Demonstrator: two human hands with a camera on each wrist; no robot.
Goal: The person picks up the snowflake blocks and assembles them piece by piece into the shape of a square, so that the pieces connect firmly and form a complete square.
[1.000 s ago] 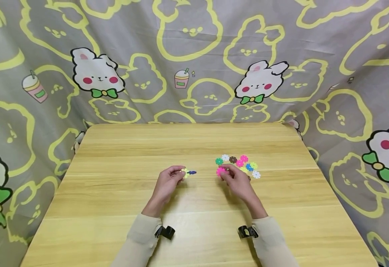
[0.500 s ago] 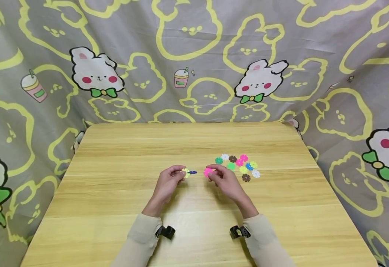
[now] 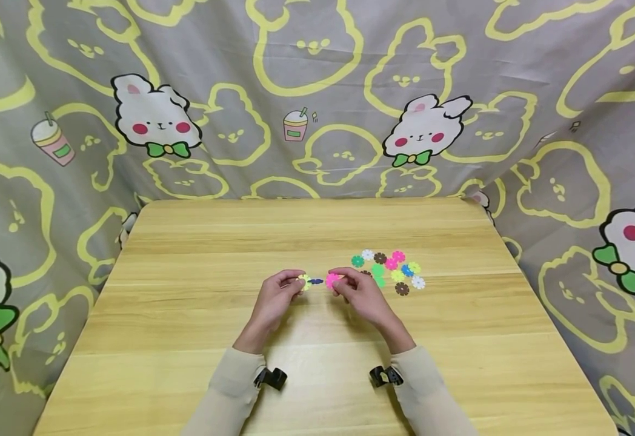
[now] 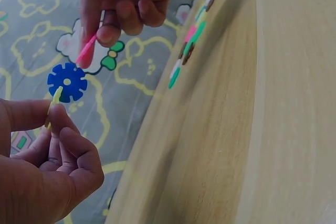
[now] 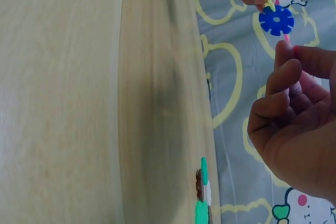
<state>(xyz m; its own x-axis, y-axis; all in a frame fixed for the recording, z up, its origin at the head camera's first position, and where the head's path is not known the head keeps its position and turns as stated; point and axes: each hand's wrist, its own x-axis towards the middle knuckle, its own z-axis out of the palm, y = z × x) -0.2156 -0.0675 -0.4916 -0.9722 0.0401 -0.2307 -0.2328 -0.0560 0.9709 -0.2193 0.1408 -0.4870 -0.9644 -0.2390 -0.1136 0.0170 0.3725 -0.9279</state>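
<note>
My left hand (image 3: 278, 298) pinches a yellow notched plastic disc (image 4: 54, 103) between thumb and fingers. A blue notched disc (image 4: 67, 82) is joined to the yellow one at a right angle, seen edge-on in the head view. My right hand (image 3: 362, 295) pinches a pink notched disc (image 3: 332, 280) between thumb and forefinger. The pink disc's edge is right by the blue disc's rim; whether they touch or interlock, I cannot tell. Both hands are held above the table, facing each other, and the fingertips partly cover the yellow and pink discs.
Several loose notched discs lie flat just right of my right hand, among them a brown disc (image 3: 402, 289), a white disc (image 3: 418, 283), a blue disc (image 3: 408, 270) and a dark green disc (image 3: 357, 261). A patterned curtain (image 3: 339, 72) surrounds the wooden table (image 3: 186, 242).
The right hand has moved left, carrying the pink disc from beside the loose discs up to the blue disc. Green discs it covered now show. My left hand has barely moved.
</note>
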